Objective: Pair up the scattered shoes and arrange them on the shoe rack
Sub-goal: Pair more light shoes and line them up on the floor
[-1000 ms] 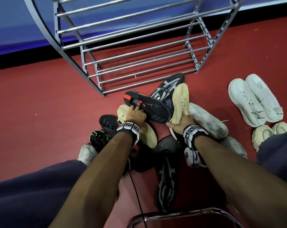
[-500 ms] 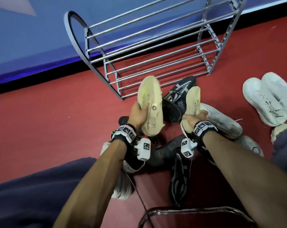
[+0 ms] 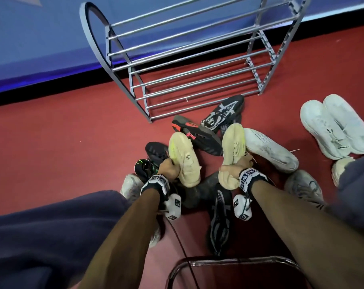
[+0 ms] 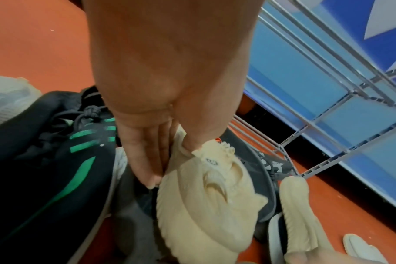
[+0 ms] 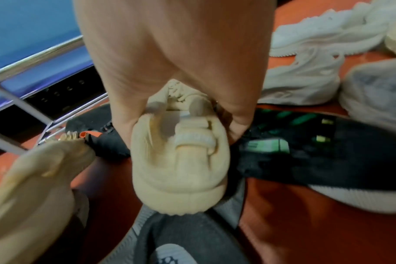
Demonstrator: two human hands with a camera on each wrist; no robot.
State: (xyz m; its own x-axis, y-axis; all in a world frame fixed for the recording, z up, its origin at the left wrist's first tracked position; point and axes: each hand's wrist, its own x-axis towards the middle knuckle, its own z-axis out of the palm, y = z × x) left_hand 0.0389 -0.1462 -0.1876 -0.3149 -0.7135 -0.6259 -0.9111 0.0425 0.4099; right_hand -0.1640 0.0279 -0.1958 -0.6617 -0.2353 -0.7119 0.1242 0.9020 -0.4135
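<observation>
Head view: pair, cream knit sneakers. Left hand (image 3: 168, 168) pinches one sneaker (image 3: 184, 161) at its collar; right hand (image 3: 237, 166) grips the other (image 3: 233, 147) likewise, both over the shoe pile. Likely light, soft, floppy; collar hold suits.

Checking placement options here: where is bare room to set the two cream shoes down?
The shoe rack bars all show bare. Open red floor lies left of the pile, beside the rack's curved end. Crowded: below both hands, where black shoes and white shoes overlap.

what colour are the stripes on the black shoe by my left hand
Green stripes on the black shoe, clearest in the left wrist view.
</observation>
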